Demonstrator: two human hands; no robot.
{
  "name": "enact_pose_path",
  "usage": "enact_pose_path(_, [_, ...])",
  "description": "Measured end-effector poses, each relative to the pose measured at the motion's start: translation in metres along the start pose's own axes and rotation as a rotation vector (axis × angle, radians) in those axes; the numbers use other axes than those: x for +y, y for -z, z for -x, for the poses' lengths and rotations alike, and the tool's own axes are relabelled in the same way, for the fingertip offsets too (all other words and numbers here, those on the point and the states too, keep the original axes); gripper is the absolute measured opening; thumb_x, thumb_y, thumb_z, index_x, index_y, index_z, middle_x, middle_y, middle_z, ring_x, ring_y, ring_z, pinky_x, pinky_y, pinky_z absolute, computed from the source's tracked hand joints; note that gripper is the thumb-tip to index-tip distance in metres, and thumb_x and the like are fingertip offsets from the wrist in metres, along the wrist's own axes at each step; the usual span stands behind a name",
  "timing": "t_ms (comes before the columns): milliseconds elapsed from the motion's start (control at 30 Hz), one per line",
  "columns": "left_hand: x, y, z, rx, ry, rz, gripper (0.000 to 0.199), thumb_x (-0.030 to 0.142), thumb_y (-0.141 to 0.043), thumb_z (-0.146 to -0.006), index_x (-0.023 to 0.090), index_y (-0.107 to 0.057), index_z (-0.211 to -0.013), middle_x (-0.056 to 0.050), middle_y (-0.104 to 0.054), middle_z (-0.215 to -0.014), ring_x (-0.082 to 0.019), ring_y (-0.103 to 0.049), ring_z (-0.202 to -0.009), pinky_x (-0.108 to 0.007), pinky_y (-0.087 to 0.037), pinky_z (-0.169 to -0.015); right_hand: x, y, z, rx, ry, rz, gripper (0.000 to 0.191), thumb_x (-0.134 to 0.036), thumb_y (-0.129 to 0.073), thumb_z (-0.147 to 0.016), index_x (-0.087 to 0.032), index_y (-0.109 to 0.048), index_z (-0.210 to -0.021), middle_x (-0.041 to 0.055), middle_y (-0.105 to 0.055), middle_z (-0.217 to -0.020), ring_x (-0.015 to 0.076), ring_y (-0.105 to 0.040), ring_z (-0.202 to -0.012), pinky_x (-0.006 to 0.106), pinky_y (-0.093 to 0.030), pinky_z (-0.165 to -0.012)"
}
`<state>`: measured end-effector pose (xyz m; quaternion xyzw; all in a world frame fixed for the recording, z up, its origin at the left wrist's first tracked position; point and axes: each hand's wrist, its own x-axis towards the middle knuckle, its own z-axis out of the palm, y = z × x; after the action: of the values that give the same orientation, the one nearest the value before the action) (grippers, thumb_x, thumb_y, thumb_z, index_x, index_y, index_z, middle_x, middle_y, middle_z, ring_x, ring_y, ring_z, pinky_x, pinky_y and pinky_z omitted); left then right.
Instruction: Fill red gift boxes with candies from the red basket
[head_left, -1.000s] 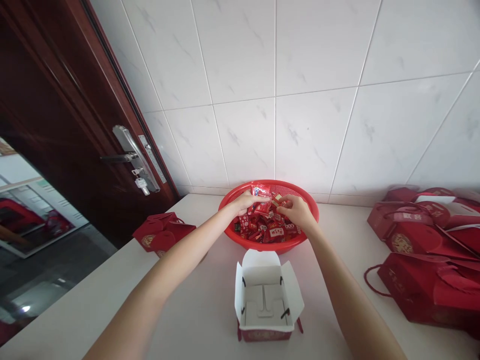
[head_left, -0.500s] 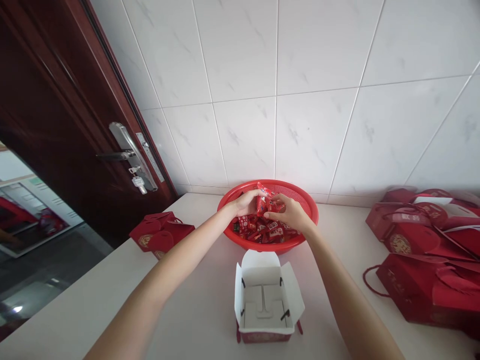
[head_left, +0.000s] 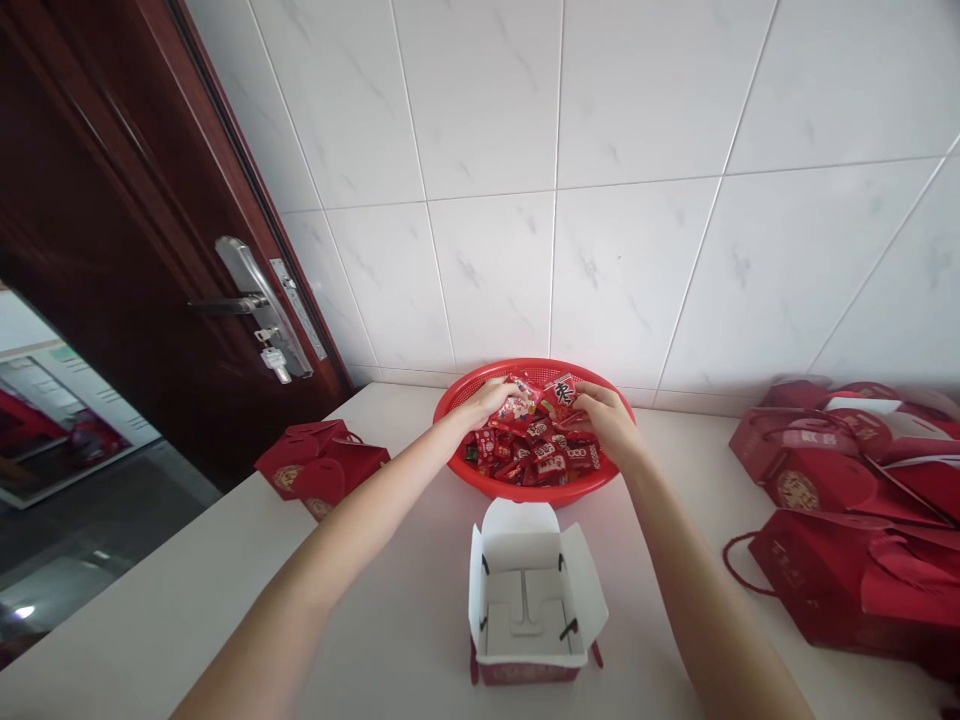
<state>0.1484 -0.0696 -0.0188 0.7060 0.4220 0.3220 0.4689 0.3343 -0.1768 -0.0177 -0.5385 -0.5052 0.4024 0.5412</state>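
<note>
A red plastic basket (head_left: 536,492) against the tiled wall holds many small red wrapped packets (head_left: 551,466). Over its left part my left hand (head_left: 489,398) is closed on a red packet with a light printed pattern (head_left: 517,405). On the right side of the basket, my right hand (head_left: 606,415) pinches a red packet marked with a dark character (head_left: 561,392). In front of the basket stands an open box (head_left: 525,622), white inside and red outside, with its flaps spread and nothing in it.
Several red gift boxes (head_left: 847,580) with cord handles are grouped at the right. Another red box pair (head_left: 322,465) sits at the left edge of the white table (head_left: 405,640). A dark door (head_left: 135,200) with keys is at the left.
My hands have moved apart over the basket. The right hand now holds a packet spread flat with its dark character showing, and the left hand's packet faces up more.
</note>
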Motion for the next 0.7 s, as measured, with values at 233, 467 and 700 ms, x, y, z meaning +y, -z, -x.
enact_pose_path(233, [0.010, -0.002, 0.004, 0.182, -0.143, -0.016, 0.028, 0.035, -0.064, -0.079, 0.022, -0.072, -0.102, -0.006, -0.072, -0.122, -0.025, -0.061, -0.121, -0.032, -0.045, -0.104, -0.001, 0.001, 0.003, -0.018, 0.002, -0.169, 0.027, -0.018, -0.062, -0.076, -0.021, -0.068, -0.103, 0.0038, -0.074, -0.090, 0.0196, -0.073, -0.076, 0.036, -0.065, -0.072])
enact_pose_path(467, [0.022, -0.009, 0.018, -0.102, -0.394, -0.122, 0.045, 0.056, -0.063, -0.084, 0.019, -0.058, -0.059, 0.002, -0.054, -0.062, -0.015, -0.051, -0.065, -0.027, -0.040, -0.065, -0.007, 0.000, 0.009, -0.085, 0.009, -0.174, 0.031, -0.013, -0.060, -0.080, -0.020, -0.069, -0.109, 0.0024, -0.076, -0.087, 0.0185, -0.074, -0.080, 0.034, -0.063, -0.075])
enact_pose_path(700, [0.025, -0.009, 0.021, -0.169, -0.428, -0.153, 0.048, 0.060, -0.063, -0.084, 0.018, -0.057, -0.060, 0.004, -0.040, -0.057, -0.012, -0.036, -0.058, -0.025, -0.029, -0.057, -0.006, 0.001, 0.009, -0.119, 0.068, -0.137, 0.023, -0.035, -0.079, -0.078, -0.018, -0.077, -0.094, 0.0063, -0.079, -0.092, 0.0215, -0.074, -0.081, 0.032, -0.061, -0.069])
